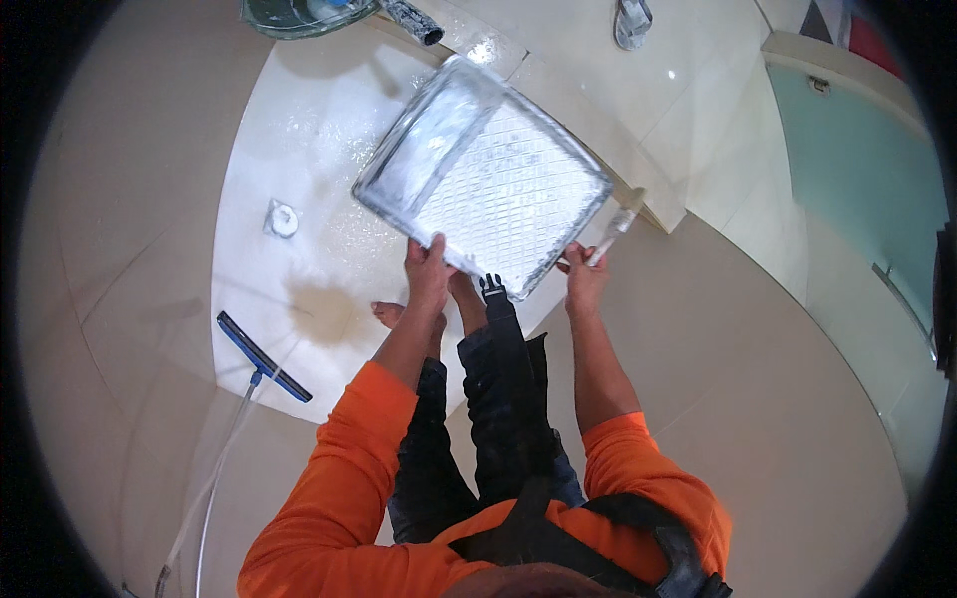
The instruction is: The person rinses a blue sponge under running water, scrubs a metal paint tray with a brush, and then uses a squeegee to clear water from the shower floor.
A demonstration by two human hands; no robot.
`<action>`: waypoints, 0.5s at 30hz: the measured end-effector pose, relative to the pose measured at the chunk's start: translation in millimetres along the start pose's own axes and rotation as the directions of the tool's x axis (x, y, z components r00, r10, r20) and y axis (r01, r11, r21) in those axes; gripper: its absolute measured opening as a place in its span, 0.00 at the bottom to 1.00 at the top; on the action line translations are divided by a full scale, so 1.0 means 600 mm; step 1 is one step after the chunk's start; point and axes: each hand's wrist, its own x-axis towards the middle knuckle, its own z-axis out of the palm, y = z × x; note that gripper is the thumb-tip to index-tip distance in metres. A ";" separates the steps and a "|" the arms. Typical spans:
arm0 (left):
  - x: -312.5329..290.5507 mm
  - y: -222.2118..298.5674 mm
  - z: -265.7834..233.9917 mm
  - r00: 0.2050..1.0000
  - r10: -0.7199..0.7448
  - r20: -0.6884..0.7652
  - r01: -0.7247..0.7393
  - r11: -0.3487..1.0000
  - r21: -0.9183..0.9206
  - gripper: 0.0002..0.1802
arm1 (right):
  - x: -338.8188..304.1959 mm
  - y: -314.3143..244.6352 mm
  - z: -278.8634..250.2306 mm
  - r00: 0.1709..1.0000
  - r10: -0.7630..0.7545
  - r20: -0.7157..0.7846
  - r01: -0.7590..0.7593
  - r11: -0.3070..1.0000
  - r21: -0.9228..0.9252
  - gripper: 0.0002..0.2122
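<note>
A wet paint tray (508, 189), whitish with a ribbed grid slope and a smooth deep end, is held tilted in front of me. My left hand (427, 276) grips its near left rim, thumb on top and fingers underneath. At the near right edge my right hand (585, 279) pinches the rim and also holds a paintbrush (620, 221) by its pale handle. The brush's bristles point away from me, beside the tray's right corner. A black strap (508, 344) with a buckle hangs in front of the tray's near corner.
A floor drain (283, 219) sits in the wet white floor at left, with a blue squeegee (264, 357) near it. Beyond the tray are a dark green basin (304, 20) and a speckled dark cylinder (411, 22). A sandal (632, 25) lies far off; frosted glass (857, 159) stands right.
</note>
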 end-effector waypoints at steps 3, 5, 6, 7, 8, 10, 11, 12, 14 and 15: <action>0.011 0.023 0.065 0.986 0.121 0.113 -0.119 0.992 -0.032 0.22 | 0.020 -0.043 -0.002 0.993 -0.091 -0.079 0.090 0.996 -0.020 0.14; -0.009 0.034 0.041 0.973 0.158 0.165 -0.162 0.987 0.008 0.21 | -0.017 -0.027 0.002 0.976 -0.189 -0.106 0.184 0.981 -0.059 0.13; -0.019 0.056 0.061 0.973 0.148 0.175 -0.162 0.984 0.069 0.20 | -0.012 -0.041 0.007 0.963 -0.244 -0.114 0.235 0.968 -0.083 0.13; -0.024 0.047 0.057 0.952 0.219 0.213 -0.214 0.976 -0.049 0.20 | -0.011 -0.029 0.008 0.953 -0.284 -0.103 0.276 0.957 -0.084 0.13; -0.015 0.039 0.051 0.942 0.247 0.228 -0.251 0.968 -0.012 0.20 | -0.006 -0.021 0.010 0.944 -0.316 -0.097 0.309 0.947 -0.085 0.13; 0.005 0.026 0.051 0.919 0.296 0.261 -0.321 0.945 0.059 0.21 | 0.010 -0.017 0.010 0.928 -0.364 -0.084 0.357 0.930 -0.083 0.13; 0.007 0.025 0.062 0.923 0.299 0.242 -0.321 0.945 0.058 0.21 | 0.031 -0.012 0.011 0.929 -0.362 -0.071 0.357 0.931 -0.073 0.12; -0.002 0.030 0.068 0.928 0.295 0.229 -0.314 0.948 0.050 0.21 | 0.044 -0.004 0.011 0.928 -0.366 -0.065 0.361 0.930 -0.073 0.12; -0.003 0.028 0.062 0.933 0.290 0.213 -0.307 0.950 0.051 0.22 | 0.085 0.023 0.017 0.906 -0.421 -0.047 0.406 0.894 -0.188 0.10; 0.000 0.022 0.062 0.935 0.285 0.212 -0.303 0.951 0.057 0.22 | 0.093 0.030 0.013 0.895 -0.444 -0.036 0.421 0.871 -0.252 0.10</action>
